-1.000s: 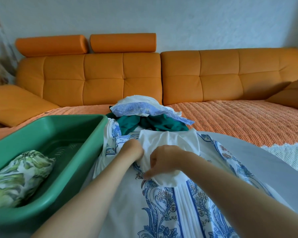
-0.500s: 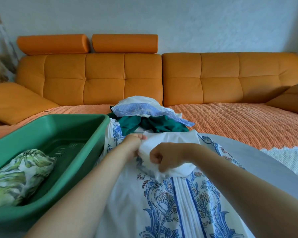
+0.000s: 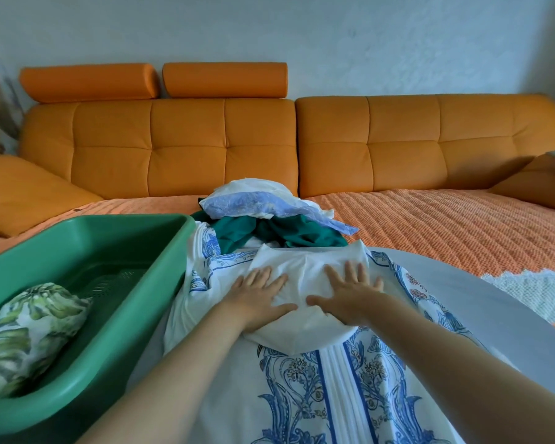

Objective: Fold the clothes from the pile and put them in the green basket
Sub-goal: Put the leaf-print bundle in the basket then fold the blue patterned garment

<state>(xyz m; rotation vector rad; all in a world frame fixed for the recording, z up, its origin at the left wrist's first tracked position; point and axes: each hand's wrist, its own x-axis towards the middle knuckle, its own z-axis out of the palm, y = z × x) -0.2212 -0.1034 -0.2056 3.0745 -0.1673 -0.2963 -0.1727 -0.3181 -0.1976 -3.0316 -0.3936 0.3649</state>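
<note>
1. A blue-patterned cloth lay nearest, spread flat.
2. The white garment lay on that cloth. The left hand and the right hand pressed flat on it, fingers straight and spread, grasping nothing.
3. The green basket stood at the left, against the cloth's edge. A folded leaf-print item lay inside.
4. The pile of green, blue and white clothes sat just behind the garment.
5. An orange sofa stood farthest back.
</note>
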